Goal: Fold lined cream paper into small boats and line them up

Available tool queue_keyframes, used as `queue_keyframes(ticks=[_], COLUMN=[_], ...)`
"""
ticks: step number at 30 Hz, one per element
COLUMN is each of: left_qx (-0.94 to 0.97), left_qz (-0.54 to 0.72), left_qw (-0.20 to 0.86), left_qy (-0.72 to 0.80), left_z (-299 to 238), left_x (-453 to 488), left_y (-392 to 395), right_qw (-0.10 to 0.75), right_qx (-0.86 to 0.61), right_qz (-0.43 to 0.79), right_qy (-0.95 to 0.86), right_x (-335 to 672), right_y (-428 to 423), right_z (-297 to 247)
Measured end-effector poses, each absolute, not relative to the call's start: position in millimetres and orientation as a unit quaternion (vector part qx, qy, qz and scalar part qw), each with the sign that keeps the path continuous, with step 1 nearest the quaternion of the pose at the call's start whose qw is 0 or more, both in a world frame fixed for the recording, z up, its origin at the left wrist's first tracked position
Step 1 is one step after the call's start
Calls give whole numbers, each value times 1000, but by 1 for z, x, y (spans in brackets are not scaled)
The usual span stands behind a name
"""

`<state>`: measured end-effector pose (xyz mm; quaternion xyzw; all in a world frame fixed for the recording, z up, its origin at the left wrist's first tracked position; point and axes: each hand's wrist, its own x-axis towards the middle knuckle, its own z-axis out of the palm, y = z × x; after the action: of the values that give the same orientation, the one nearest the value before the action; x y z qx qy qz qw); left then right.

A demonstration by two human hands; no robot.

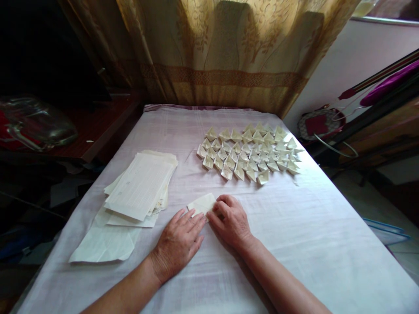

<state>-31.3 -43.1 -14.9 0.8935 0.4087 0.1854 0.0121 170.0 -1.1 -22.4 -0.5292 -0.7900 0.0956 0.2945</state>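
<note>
There are one left hand (pixel 178 242), one right hand (pixel 233 220), one small folded paper (pixel 202 203), one pile of sheets (pixel 140 185), over thirty pointed paper pieces (pixel 242 157), one curtain (pixel 229 48).

The one view looks from the person's head, forward and down across the pale cloth (pixel 294 244) — close behind the left hand (pixel 180 242) and right hand (pixel 233 220). It faces the gold curtain (pixel 225 52) beyond the far edge.

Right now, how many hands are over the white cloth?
2: the left hand on the near side of the folded paper, the right hand at its right end. No others show.
</note>
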Motion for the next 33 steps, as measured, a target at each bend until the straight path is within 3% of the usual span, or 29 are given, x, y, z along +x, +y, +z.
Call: queue_keyframes(ticks=[15, 21, 33], left_qx=[895, 902, 935], left_qz=[188, 183, 125], left_qw=[20, 27, 48], left_qy=[403, 390, 329], left_z=[-16, -16, 0], left_x=[-31, -35, -65], left_y=[-41, -39, -29], right_qw=[284, 282, 296], right_qx=[-514, -453, -456], right_qz=[45, 142, 155], right_qy=[-808, -834, -825], right_x=[186, 182, 185], right_y=[-8, -9, -6], right_z=[-18, -20, -25])
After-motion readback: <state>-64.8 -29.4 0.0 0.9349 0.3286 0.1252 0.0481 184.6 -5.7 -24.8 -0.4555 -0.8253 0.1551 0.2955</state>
